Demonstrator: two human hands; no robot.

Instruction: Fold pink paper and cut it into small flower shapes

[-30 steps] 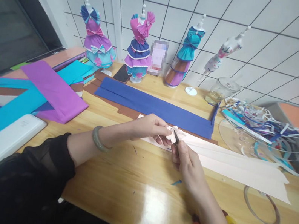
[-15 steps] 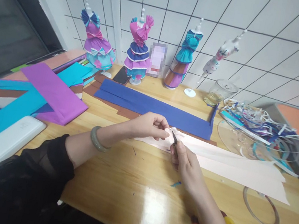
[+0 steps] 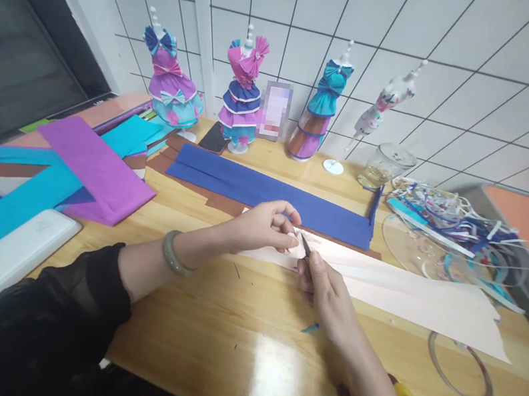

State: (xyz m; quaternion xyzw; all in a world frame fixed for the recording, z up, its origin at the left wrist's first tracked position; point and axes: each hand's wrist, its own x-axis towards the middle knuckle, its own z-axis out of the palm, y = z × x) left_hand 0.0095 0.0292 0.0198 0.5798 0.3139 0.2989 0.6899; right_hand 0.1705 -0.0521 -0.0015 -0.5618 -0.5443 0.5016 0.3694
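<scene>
My left hand [image 3: 264, 226] pinches a small pale pink piece [image 3: 294, 249] between thumb and fingertips. Close by, my right hand [image 3: 324, 281] grips dark, pointed scissors [image 3: 305, 247], their handles mostly covered by my fingers. The blade tips point up and left, right beside the pale piece. Under both hands lies a long pale pink strip [image 3: 420, 297] of thin fabric or paper, stretching to the right. Behind it is a wide dark blue strip [image 3: 266, 188], over brown material [image 3: 223, 202].
Dressed miniature mannequins [image 3: 241, 96] and a bare, tilted one [image 3: 387, 100] stand along the tiled wall. At left are folded purple [image 3: 92, 162] and turquoise strips and a white power bank [image 3: 16, 258]. A glass [image 3: 386, 167] and tangled scraps [image 3: 449, 215] sit at right.
The view has tilted slightly. The scissors have drawn back a little from the pale piece, and my left fingers have shifted; the white fold at the blade tips now looks smaller.
</scene>
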